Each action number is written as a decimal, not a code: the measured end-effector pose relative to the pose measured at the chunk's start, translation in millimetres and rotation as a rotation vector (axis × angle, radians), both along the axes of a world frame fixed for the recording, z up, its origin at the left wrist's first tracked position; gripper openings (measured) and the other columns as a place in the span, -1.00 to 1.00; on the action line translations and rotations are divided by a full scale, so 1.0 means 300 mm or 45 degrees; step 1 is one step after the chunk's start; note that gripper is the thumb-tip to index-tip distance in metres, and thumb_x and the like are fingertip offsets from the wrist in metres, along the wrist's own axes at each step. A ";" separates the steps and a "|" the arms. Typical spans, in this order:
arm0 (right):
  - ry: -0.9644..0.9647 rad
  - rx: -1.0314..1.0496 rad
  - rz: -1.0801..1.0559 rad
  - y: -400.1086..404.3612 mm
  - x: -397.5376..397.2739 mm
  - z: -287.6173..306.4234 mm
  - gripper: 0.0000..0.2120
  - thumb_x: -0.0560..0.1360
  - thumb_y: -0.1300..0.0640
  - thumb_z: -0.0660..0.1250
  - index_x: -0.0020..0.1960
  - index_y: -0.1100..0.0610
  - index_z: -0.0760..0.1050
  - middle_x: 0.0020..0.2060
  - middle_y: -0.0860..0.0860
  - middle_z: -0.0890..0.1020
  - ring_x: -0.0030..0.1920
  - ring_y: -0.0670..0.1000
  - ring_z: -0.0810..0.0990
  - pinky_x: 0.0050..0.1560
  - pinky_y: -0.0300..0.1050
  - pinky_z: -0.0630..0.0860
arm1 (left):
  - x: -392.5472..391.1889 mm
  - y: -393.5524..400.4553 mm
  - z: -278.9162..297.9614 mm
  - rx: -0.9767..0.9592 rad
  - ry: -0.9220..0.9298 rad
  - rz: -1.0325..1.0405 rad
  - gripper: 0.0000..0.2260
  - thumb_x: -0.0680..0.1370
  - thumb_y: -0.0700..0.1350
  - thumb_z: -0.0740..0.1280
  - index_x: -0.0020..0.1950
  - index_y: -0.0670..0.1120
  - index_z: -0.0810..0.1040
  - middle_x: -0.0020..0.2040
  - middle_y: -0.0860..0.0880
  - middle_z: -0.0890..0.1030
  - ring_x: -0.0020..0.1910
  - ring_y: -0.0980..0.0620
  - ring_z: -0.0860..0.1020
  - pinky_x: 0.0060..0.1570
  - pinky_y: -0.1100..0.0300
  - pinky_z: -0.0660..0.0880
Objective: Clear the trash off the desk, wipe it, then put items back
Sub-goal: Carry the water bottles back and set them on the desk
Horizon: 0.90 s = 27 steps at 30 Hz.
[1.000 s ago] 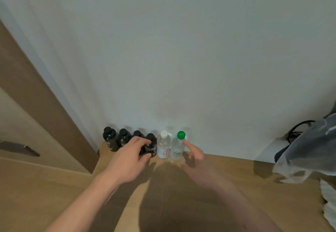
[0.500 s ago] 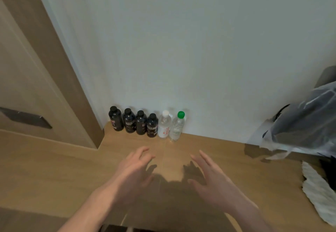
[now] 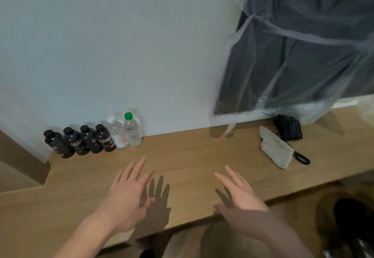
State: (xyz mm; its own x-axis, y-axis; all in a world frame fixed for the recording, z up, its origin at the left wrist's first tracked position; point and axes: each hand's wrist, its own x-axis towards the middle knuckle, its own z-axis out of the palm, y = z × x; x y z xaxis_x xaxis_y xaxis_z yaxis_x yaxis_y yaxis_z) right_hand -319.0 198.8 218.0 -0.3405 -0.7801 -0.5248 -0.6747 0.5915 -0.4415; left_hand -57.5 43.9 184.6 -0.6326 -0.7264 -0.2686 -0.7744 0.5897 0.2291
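Bottles [image 3: 93, 139] now sit in one tight row at the back-left of the desk [image 3: 192, 156], against the wall [image 3: 121, 45]: four dark ones, then a white-capped clear one, then a green-capped one [image 3: 132, 130] at the right end. All upright, touching or nearly so.

Change: a second ago my left hand [image 3: 129, 195] was on the dark bottles and my right hand [image 3: 240, 195] was at the green-capped one, nudging the row into place. Now both hands have pulled back toward the near desk edge, well apart from the bottles. Head has also swung right, so more of the desk shows.

Grip: both hands are empty, fingers spread and nearly straight, palms down, hovering just over the wood. Shadows fall under each. Nothing held by either.

Meaning for the task: bottle line-up looks done, so the put-back step is at least partly finished. No loose trash visible on the part of the desk in view.

Outward: to the right a white cloth [image 3: 276, 148] lies on the desk, touching or overlapping the phone [image 3: 290, 130] with its cord beside it. Above that hangs a dark panel wrapped in plastic sheet [image 3: 293, 45], probably a screen. I judge the cloth is likely next, either another wipe or putting it away; can't tell which.
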 end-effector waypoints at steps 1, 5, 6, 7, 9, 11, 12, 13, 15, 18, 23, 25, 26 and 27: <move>0.007 0.015 -0.045 0.065 -0.048 0.005 -0.24 0.58 -0.21 0.36 0.61 -0.42 -0.02 0.59 -0.41 -0.24 0.63 -0.16 -0.23 0.64 0.13 0.00 | -0.072 0.041 0.003 -0.013 0.019 -0.051 -0.28 0.65 0.27 0.20 0.69 0.17 -0.11 0.64 0.06 -0.40 0.65 -0.04 -0.30 0.62 -0.04 -0.23; 0.063 0.031 -0.192 0.356 -0.242 0.016 -0.26 0.60 -0.20 0.34 0.63 -0.36 0.00 0.61 -0.36 -0.23 0.65 -0.13 -0.20 0.63 0.10 0.03 | -0.374 0.266 0.031 -0.014 0.127 -0.221 -0.29 0.64 0.27 0.21 0.70 0.17 -0.05 0.66 0.08 -0.36 0.67 -0.04 -0.26 0.62 -0.01 -0.20; 0.086 0.011 -0.192 0.428 -0.287 0.011 -0.27 0.60 -0.22 0.33 0.64 -0.33 0.00 0.62 -0.34 -0.22 0.65 -0.11 -0.19 0.63 0.09 0.03 | -0.445 0.328 0.040 0.008 0.153 -0.254 -0.29 0.64 0.27 0.22 0.69 0.17 -0.05 0.66 0.08 -0.36 0.66 -0.03 -0.26 0.61 0.00 -0.21; 0.108 -0.005 -0.186 0.500 -0.334 0.004 -0.27 0.60 -0.24 0.31 0.65 -0.31 0.00 0.63 -0.32 -0.21 0.65 -0.10 -0.19 0.62 0.07 0.03 | -0.512 0.391 0.048 0.028 0.173 -0.287 -0.29 0.64 0.26 0.23 0.69 0.17 -0.05 0.66 0.08 -0.35 0.66 -0.02 -0.27 0.60 0.01 -0.23; 0.149 -0.002 -0.202 0.643 -0.420 -0.002 -0.27 0.61 -0.26 0.29 0.66 -0.27 0.00 0.64 -0.27 -0.20 0.66 -0.07 -0.20 0.62 0.05 0.01 | -0.635 0.522 0.058 0.048 0.184 -0.359 -0.30 0.65 0.24 0.24 0.69 0.17 -0.03 0.67 0.09 -0.33 0.66 -0.02 -0.27 0.59 0.02 -0.25; 0.171 -0.012 -0.238 0.773 -0.488 -0.006 -0.28 0.62 -0.24 0.28 0.66 -0.24 -0.01 0.65 -0.25 -0.20 0.66 -0.06 -0.21 0.63 0.05 0.00 | -0.731 0.642 0.056 0.064 0.198 -0.416 -0.31 0.65 0.22 0.25 0.69 0.17 -0.01 0.67 0.09 -0.31 0.66 -0.01 -0.27 0.62 -0.01 -0.22; 0.183 -0.032 -0.259 0.832 -0.520 -0.009 -0.28 0.63 -0.23 0.28 0.66 -0.24 -0.01 0.65 -0.23 -0.20 0.66 -0.06 -0.22 0.65 0.07 0.01 | -0.774 0.695 0.053 0.066 0.199 -0.445 -0.32 0.65 0.22 0.26 0.69 0.17 0.00 0.67 0.10 -0.31 0.66 -0.01 -0.26 0.64 -0.03 -0.20; 0.199 -0.049 -0.284 0.891 -0.552 -0.014 -0.28 0.63 -0.23 0.28 0.66 -0.24 -0.01 0.65 -0.22 -0.20 0.66 -0.06 -0.21 0.65 0.08 0.02 | -0.814 0.744 0.050 0.057 0.191 -0.477 -0.32 0.65 0.21 0.26 0.69 0.17 0.01 0.68 0.10 -0.30 0.67 -0.01 -0.26 0.64 -0.05 -0.19; 0.226 -0.073 -0.339 1.006 -0.617 -0.037 -0.28 0.62 -0.25 0.27 0.66 -0.26 -0.01 0.64 -0.24 -0.20 0.66 -0.05 -0.21 0.65 0.07 0.03 | -0.890 0.828 0.045 0.019 0.159 -0.546 -0.32 0.65 0.20 0.27 0.69 0.16 0.03 0.68 0.09 -0.28 0.67 -0.02 -0.25 0.65 -0.06 -0.18; 0.223 -0.094 -0.404 1.160 -0.718 -0.073 -0.27 0.61 -0.29 0.25 0.65 -0.28 -0.03 0.57 -0.33 -0.22 0.66 -0.05 -0.21 0.66 0.08 0.01 | -1.014 0.918 0.038 -0.025 0.116 -0.660 -0.32 0.64 0.19 0.28 0.69 0.17 0.05 0.69 0.08 -0.25 0.67 -0.02 -0.24 0.64 -0.04 -0.20; 0.185 -0.147 -0.551 1.361 -0.839 -0.048 -0.29 0.63 -0.25 0.27 0.65 -0.27 -0.02 0.64 -0.24 -0.22 0.66 -0.06 -0.20 0.61 -0.06 -0.14 | -1.257 1.032 -0.003 -0.066 0.090 -0.824 -0.31 0.62 0.19 0.30 0.68 0.16 0.08 0.71 0.05 -0.14 0.68 -0.07 -0.15 0.63 -0.06 -0.14; 0.214 -0.169 -0.571 1.438 -0.907 -0.043 -0.27 0.61 -0.26 0.29 0.65 -0.26 0.00 0.64 -0.22 -0.17 0.67 -0.04 -0.15 0.59 -0.10 -0.13 | -1.384 1.094 -0.018 -0.041 0.105 -0.884 -0.31 0.62 0.18 0.31 0.68 0.15 0.07 0.71 0.04 -0.14 0.68 -0.07 -0.16 0.59 -0.06 -0.18; 0.244 -0.162 -0.569 1.475 -0.950 -0.044 -0.25 0.59 -0.28 0.30 0.65 -0.24 0.01 0.65 -0.20 -0.15 0.67 -0.02 -0.12 0.62 -0.06 -0.07 | -1.449 1.126 -0.022 -0.020 0.121 -0.909 -0.30 0.62 0.17 0.32 0.68 0.15 0.07 0.71 0.05 -0.16 0.68 -0.06 -0.18 0.57 -0.04 -0.21; 0.275 -0.141 -0.565 1.511 -0.997 -0.046 -0.24 0.57 -0.31 0.29 0.65 -0.23 0.02 0.66 -0.17 -0.12 0.67 0.00 -0.09 0.65 0.01 0.00 | -1.513 1.158 -0.025 -0.001 0.136 -0.935 -0.30 0.62 0.16 0.32 0.68 0.15 0.07 0.70 0.06 -0.18 0.68 -0.04 -0.20 0.55 -0.03 -0.22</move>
